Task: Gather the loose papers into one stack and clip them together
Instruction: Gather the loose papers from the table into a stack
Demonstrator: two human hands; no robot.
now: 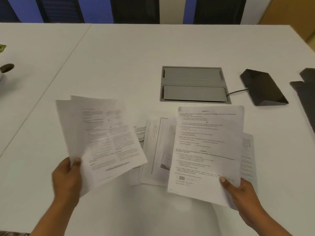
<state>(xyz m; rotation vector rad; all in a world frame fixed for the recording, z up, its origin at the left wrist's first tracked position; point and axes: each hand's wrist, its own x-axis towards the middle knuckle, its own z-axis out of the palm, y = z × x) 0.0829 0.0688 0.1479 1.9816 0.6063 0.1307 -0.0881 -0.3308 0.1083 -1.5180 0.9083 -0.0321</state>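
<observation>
My left hand (68, 174) pinches the lower left corner of a few printed sheets (102, 138), lifted and tilted off the white table (119, 65). My right hand (238, 189) grips the lower right corner of another printed page (208, 150), thumb on top, with at least one more sheet behind it. Between the two bundles, several loose papers (156, 150) lie overlapping on the table. No clip is in view.
A grey recessed cable hatch (194, 85) sits in the table beyond the papers. A black wedge-shaped device (263, 89) with a cable lies to its right, and dark flat items (306, 92) at the right edge. A seam runs diagonally across the table's left side.
</observation>
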